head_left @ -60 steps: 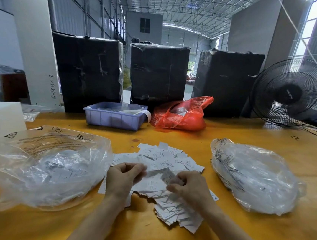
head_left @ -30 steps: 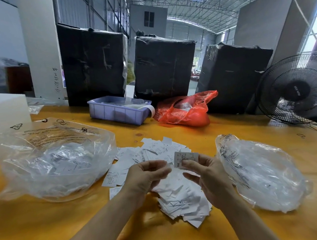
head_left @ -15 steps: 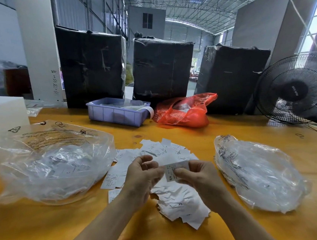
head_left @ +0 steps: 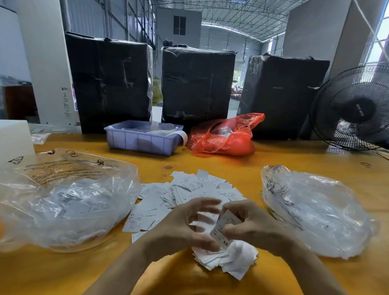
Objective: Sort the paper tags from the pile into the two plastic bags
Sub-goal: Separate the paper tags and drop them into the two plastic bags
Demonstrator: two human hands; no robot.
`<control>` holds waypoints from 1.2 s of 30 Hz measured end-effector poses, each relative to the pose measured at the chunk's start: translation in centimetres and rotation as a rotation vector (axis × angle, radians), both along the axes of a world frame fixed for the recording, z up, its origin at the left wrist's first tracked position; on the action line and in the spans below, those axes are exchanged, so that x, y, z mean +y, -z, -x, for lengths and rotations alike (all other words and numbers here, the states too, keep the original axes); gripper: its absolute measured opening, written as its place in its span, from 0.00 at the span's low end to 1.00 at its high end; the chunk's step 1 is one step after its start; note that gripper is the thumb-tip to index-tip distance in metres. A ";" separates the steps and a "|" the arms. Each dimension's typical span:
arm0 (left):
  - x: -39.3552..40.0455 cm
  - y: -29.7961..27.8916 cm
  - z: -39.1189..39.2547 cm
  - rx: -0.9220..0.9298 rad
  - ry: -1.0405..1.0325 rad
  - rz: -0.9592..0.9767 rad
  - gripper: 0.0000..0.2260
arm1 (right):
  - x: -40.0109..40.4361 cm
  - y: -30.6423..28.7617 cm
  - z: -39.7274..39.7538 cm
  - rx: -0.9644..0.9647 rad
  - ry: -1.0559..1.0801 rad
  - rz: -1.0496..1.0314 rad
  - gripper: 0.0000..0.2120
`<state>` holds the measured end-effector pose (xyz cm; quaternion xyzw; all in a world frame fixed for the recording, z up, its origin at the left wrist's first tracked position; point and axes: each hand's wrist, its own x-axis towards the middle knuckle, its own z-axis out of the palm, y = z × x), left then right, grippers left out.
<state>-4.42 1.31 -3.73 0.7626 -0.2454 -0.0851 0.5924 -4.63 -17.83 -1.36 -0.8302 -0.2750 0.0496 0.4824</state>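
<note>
Head camera view: we see the right hand [head_left: 251, 227] pinching one paper tag [head_left: 223, 231] between thumb and curled fingers; the tag is tilted and printed with "XS". The left hand [head_left: 180, 229] is just beside it, fingers loosely spread and blurred, so we cannot tell whether they touch the tag. Both hands hover above the pile of white tags [head_left: 188, 195] spread on the orange table [head_left: 226, 291]. Left of the pile sits a clear plastic bag [head_left: 60, 200] with tags inside, touching the pile's edge. Right of the pile lies a second clear bag [head_left: 313, 209], flatter. Farther back we see a lilac bin [head_left: 140, 140], a red bag [head_left: 225, 137], three black wrapped bales [head_left: 196, 83] and a black fan [head_left: 361, 110].
</note>
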 end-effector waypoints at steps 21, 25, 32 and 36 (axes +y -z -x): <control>-1.4 0.1 0.4 0.273 -0.414 0.470 0.10 | 1.1 -0.1 -0.4 -0.074 0.421 -0.532 0.04; -1.5 0.3 0.4 0.255 -0.408 0.458 0.11 | 1.1 -0.4 -0.3 -0.025 0.463 -0.598 0.02; -2.1 0.5 0.5 0.125 -0.522 0.453 0.10 | 1.7 -0.6 0.6 0.198 0.239 -0.483 0.07; -2.4 0.6 0.4 0.182 -0.513 0.523 0.05 | 2.1 0.1 0.4 0.062 0.314 -0.469 0.02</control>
